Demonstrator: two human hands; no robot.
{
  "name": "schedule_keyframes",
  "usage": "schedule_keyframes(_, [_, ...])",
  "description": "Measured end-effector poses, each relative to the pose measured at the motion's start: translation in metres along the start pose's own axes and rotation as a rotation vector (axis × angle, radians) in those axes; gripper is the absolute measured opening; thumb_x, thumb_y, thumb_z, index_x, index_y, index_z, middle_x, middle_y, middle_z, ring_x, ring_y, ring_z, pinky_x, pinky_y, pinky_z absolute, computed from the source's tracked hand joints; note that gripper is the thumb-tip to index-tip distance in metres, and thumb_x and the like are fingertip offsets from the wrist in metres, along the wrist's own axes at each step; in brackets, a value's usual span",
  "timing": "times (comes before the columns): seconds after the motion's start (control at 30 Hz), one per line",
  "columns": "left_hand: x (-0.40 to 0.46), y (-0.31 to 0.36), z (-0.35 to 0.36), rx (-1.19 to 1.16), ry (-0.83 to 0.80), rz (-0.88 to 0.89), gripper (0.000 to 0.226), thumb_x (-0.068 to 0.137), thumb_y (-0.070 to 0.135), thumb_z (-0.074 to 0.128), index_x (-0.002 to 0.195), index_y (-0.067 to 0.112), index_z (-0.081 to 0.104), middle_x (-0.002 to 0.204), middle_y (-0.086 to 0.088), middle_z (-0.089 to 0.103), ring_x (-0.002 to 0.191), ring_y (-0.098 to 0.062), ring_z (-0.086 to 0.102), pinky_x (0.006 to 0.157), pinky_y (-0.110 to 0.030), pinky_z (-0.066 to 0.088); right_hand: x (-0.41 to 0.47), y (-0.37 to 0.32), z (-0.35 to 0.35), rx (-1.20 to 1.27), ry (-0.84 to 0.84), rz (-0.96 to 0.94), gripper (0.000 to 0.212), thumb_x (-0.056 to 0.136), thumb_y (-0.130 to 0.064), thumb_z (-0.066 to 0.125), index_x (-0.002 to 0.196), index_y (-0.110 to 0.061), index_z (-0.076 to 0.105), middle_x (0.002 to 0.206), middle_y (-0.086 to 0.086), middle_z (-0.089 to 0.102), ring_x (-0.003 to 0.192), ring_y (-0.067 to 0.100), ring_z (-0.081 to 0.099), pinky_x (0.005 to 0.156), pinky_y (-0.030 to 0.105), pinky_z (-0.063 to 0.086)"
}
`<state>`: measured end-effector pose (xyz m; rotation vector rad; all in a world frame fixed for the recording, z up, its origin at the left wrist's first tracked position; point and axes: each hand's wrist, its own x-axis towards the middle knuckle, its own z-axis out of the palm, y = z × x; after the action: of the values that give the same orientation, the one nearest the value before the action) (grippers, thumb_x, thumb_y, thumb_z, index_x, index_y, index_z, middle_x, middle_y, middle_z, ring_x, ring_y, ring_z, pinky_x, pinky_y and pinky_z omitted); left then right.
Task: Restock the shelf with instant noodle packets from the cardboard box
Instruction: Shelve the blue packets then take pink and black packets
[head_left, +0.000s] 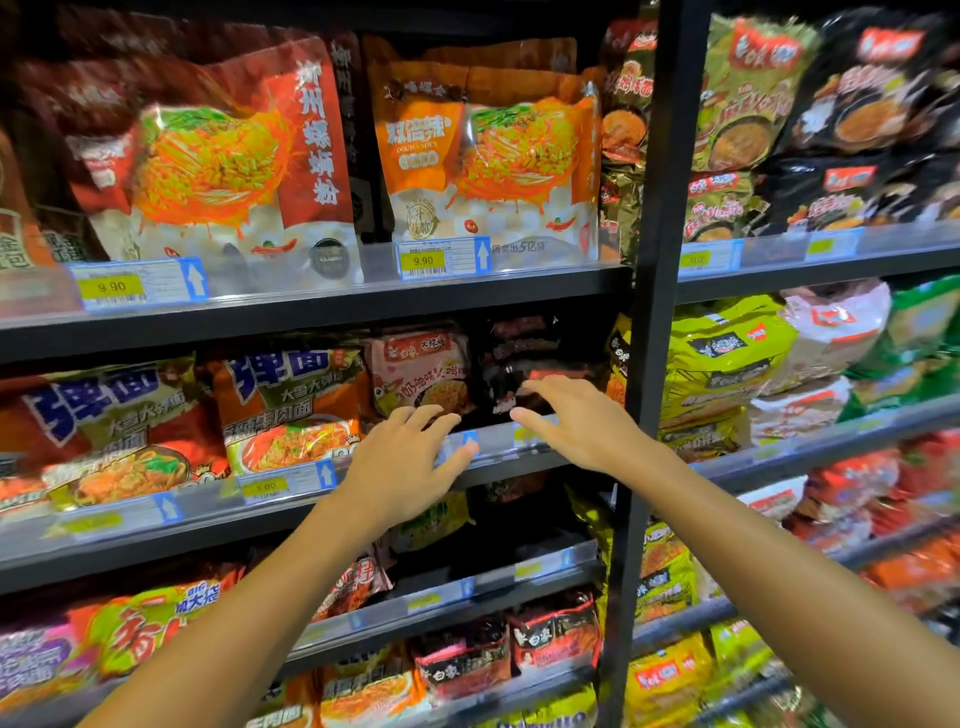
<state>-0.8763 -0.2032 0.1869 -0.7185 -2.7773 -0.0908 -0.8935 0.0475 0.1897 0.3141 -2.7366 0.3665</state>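
You reached both arms up and forward toward the middle shelf (519, 457). Your left hand (402, 457) was spread, fingers straight and apart, holding nothing, its fingertips over the shelf's front rail. Your right hand (569, 421) was likewise flat and empty, fingers stretched leftward, the fingertips at the lower edge of a black noodle packet (524, 358). That packet stood just beyond your right hand, dark with red lettering, blurred. Just beyond your left hand stood a pink noodle packet (421, 371), showing a bowl of noodles. Left of your left hand sat orange noodle packets (288, 410) with blue characters.
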Motion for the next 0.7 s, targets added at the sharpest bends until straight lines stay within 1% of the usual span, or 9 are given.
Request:
schedule_keyframes(0.07, [-0.001, 0.001, -0.004, -0.023, -0.02, 0.014, 0.072, 0.095, 0.065, 0.015, 0.154, 0.026, 0.03, 0.161, 0.004, 0.027, 0.147, -0.022, 0.022, 0.118, -0.038, 0.026, 0.004, -0.002, -0.007, -0.005, -0.037, 0.039, 0.064, 0.097, -0.065, 0.038, 0.147, -0.025, 0.042, 0.152, 0.0, 0.044, 0.141, 0.025, 0.037, 0.107, 0.046, 0.041])
schedule_keyframes(0.2, [0.012, 0.002, -0.009, -0.015, -0.035, 0.072, 0.064, 0.1, 0.062, 0.025, 0.154, 0.028, 0.031, 0.161, 0.002, 0.027, 0.146, -0.022, 0.024, 0.118, -0.039, 0.026, 0.01, -0.002, -0.01, -0.066, -0.042, 0.032, 0.063, 0.098, -0.06, 0.038, 0.15, -0.024, 0.038, 0.154, 0.002, 0.04, 0.141, 0.029, 0.033, 0.111, 0.046, 0.036])
schedule_keyframes(0.3, [0.035, 0.007, -0.012, -0.064, -0.121, 0.066, 0.062, 0.1, 0.063, 0.027, 0.154, 0.032, 0.028, 0.161, -0.004, 0.025, 0.146, -0.027, 0.023, 0.115, -0.046, 0.031, 0.014, 0.005, -0.004, -0.04, -0.042, 0.062, 0.062, 0.099, -0.059, 0.038, 0.15, -0.024, 0.038, 0.153, 0.0, 0.041, 0.142, 0.032, 0.031, 0.112, 0.047, 0.035])
schedule_keyframes(0.4, [0.061, 0.016, -0.012, -0.167, -0.206, 0.044, 0.061, 0.098, 0.066, 0.026, 0.152, 0.039, 0.027, 0.145, -0.01, 0.043, 0.13, -0.031, 0.041, 0.103, -0.049, 0.041, 0.017, 0.011, 0.0, -0.008, -0.04, 0.057, 0.057, 0.101, -0.051, 0.039, 0.15, -0.023, 0.037, 0.154, 0.0, 0.039, 0.144, 0.034, 0.025, 0.113, 0.047, 0.031])
schedule_keyframes(0.47, [0.078, 0.02, -0.013, -0.24, -0.248, 0.012, 0.065, 0.097, 0.069, 0.026, 0.153, 0.037, 0.027, 0.125, -0.01, 0.055, 0.109, -0.026, 0.054, 0.094, -0.044, 0.045, 0.021, 0.016, 0.003, 0.009, -0.033, 0.054, 0.053, 0.103, -0.046, 0.04, 0.15, -0.022, 0.037, 0.153, 0.0, 0.04, 0.144, 0.037, 0.025, 0.113, 0.047, 0.028])
schedule_keyframes(0.5, [0.086, 0.02, -0.012, -0.274, -0.271, -0.011, 0.069, 0.096, 0.071, 0.026, 0.154, 0.034, 0.026, 0.125, -0.009, 0.058, 0.108, -0.025, 0.057, 0.093, -0.042, 0.046, 0.023, 0.019, 0.006, 0.022, -0.028, 0.056, 0.052, 0.103, -0.045, 0.039, 0.15, -0.022, 0.037, 0.153, 0.001, 0.041, 0.143, 0.039, 0.026, 0.114, 0.047, 0.027])
schedule_keyframes(0.53, [0.093, 0.02, -0.012, -0.305, -0.293, -0.033, 0.075, 0.094, 0.074, 0.027, 0.155, 0.031, 0.025, 0.135, -0.009, 0.055, 0.117, -0.027, 0.055, 0.098, -0.041, 0.044, 0.025, 0.022, 0.008, 0.032, -0.027, 0.061, 0.052, 0.103, -0.046, 0.037, 0.149, -0.023, 0.037, 0.152, 0.001, 0.042, 0.142, 0.04, 0.028, 0.114, 0.049, 0.028])
schedule_keyframes(0.6, [0.103, 0.019, -0.009, -0.363, -0.316, -0.069, 0.083, 0.09, 0.079, 0.027, 0.155, 0.027, 0.027, 0.155, -0.005, 0.039, 0.136, -0.026, 0.044, 0.11, -0.041, 0.037, 0.029, 0.029, 0.014, 0.058, -0.033, 0.052, 0.054, 0.1, -0.053, 0.03, 0.147, -0.027, 0.036, 0.147, 0.0, 0.046, 0.137, 0.041, 0.036, 0.112, 0.052, 0.033])
schedule_keyframes(0.7, [0.11, 0.022, -0.006, -0.469, -0.268, -0.1, 0.073, 0.096, 0.071, 0.027, 0.15, 0.023, 0.04, 0.155, -0.004, 0.041, 0.137, -0.024, 0.043, 0.109, -0.035, 0.034, 0.036, 0.033, 0.017, 0.09, -0.043, 0.053, 0.047, 0.099, -0.054, 0.028, 0.134, -0.027, 0.044, 0.128, 0.001, 0.055, 0.119, 0.036, 0.048, 0.1, 0.05, 0.042])
